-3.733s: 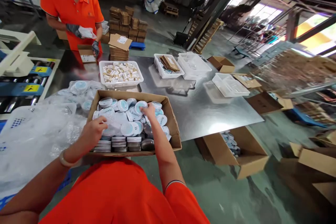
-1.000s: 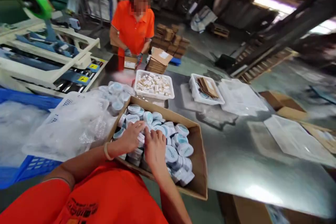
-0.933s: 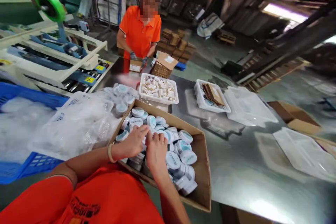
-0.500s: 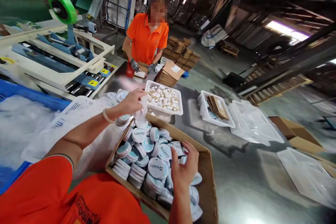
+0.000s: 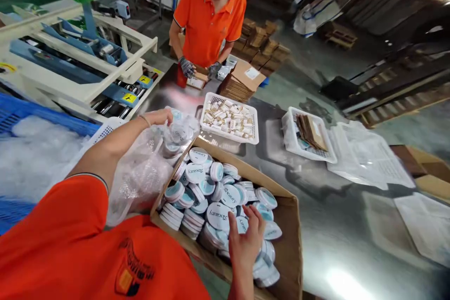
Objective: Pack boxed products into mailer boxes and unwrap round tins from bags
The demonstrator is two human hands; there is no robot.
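Brown cardboard forms one open rectangular box (image 5: pixel 290 234) in the head view, its long axis slanting from upper left to lower right on the grey metallic tabletop (image 5: pixel 337 225). Inside lie dozens of flat round white-and-pale-blue containers (image 5: pixel 218 215), too crowded to count; at least four turn lettered lids upward, others lean on edge, and two short stacks stand by the near side. One bare right hand (image 5: pixel 246 236) is over them, its grip spread apart. One bare left hand (image 5: pixel 161 117) is at a clear-plastic-wrapped pile (image 5: pixel 180 132) beyond the box's left end; whether its grip is clamped, I cannot tell. One white perforated basket (image 5: pixel 256 131) stands near.
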